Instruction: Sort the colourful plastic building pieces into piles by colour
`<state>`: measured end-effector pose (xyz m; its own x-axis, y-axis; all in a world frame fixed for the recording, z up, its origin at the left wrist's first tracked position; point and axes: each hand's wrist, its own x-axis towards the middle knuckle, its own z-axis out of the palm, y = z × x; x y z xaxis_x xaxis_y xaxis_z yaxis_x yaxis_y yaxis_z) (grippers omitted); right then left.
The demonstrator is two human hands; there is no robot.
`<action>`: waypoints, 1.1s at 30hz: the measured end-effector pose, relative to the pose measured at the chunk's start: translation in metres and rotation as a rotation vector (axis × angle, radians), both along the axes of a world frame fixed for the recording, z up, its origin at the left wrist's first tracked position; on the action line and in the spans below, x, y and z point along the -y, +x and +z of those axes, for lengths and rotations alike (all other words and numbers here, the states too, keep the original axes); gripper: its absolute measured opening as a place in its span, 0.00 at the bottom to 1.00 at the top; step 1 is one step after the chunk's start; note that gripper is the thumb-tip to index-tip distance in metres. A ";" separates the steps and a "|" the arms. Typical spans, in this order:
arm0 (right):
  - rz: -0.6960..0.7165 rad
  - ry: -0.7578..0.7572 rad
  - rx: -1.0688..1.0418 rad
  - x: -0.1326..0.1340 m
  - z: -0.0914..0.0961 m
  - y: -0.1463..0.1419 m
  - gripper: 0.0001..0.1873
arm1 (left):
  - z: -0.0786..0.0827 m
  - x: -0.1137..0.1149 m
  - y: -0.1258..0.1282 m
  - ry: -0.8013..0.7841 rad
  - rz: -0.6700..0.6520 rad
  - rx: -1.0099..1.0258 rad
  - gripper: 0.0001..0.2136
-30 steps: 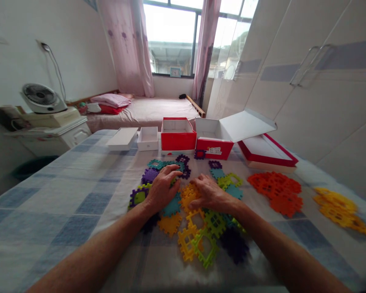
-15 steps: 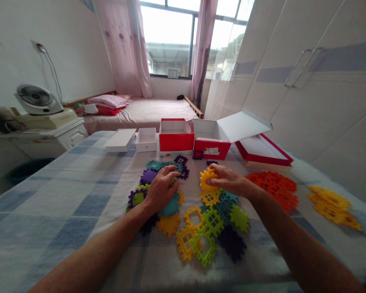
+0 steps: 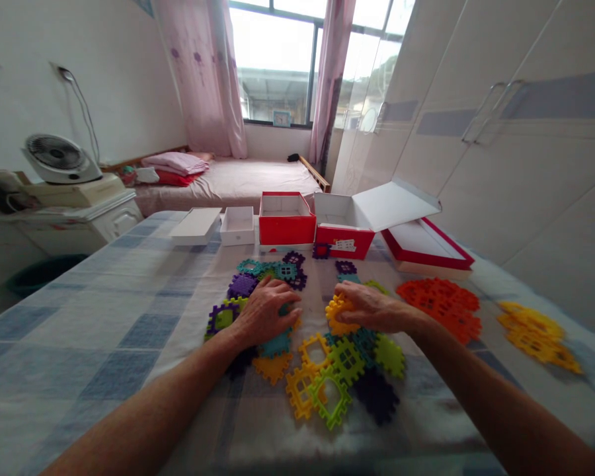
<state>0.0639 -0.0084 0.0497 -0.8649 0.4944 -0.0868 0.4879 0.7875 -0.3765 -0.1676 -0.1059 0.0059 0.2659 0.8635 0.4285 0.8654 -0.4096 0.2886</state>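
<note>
Two colours lay in their own piles while our centre heap stayed mixed

At mid-frame, our right hand (image 3: 377,308) pinched at least one yellow piece (image 3: 336,316); our left hand (image 3: 266,311), loosely curled, lay over the mixed pieces (image 3: 348,358), its hold something we couldn't tell. The orange pile (image 3: 439,305) and yellow pile (image 3: 539,332) at right looked finished to us; the central mix seemed what remained
</note>
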 end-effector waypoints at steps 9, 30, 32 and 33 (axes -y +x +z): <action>-0.088 -0.689 -0.330 0.026 0.009 -0.030 0.23 | -0.003 -0.003 -0.004 0.028 0.196 0.155 0.15; -0.530 -0.405 -0.561 0.014 0.024 0.033 0.24 | -0.004 -0.003 -0.006 -0.071 0.141 0.284 0.14; -0.706 -0.225 -0.590 0.004 0.023 0.071 0.22 | -0.005 -0.003 -0.007 -0.078 0.147 0.253 0.13; -0.804 -0.136 -0.600 -0.002 0.021 0.090 0.22 | -0.006 -0.004 -0.007 -0.076 0.147 0.240 0.13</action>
<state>0.1544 -0.0062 0.0704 -0.1993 0.9677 0.1542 0.5556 0.2412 -0.7957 -0.1749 -0.1024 0.0004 0.0343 0.9175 0.3962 0.8168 -0.2542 0.5179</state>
